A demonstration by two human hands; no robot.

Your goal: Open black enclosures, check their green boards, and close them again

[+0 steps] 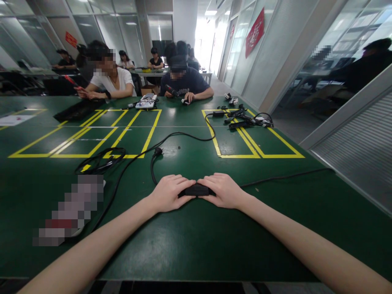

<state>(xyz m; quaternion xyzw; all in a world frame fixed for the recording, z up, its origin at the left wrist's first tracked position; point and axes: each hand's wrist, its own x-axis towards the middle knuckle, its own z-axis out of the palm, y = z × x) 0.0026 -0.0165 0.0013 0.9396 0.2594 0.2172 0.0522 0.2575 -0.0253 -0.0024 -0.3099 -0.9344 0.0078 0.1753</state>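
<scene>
A black power adapter (pixel 197 190) lies low over the green table, its long side running left to right. My left hand (pixel 171 192) is closed around its left end, thumb on the near side and fingers on the far side. In the same way my right hand (pixel 223 190) grips the right end. From behind my left hand a thick black cord curves up to a plug (pixel 158 151) lying on the table. Beyond my right hand a thin black cable (pixel 284 177) runs to the table's right edge. My palms hide both ends of the adapter.
Left of my hands lie a coiled black cable (pixel 101 160) and a blurred-out flat object (pixel 72 212). Another cord (pixel 183 134) crosses the green table (pixel 171 253) to a heap of black adapters and cables (pixel 240 118). Two people sit across, near a white device (pixel 147 102) and a black tray (pixel 78 109).
</scene>
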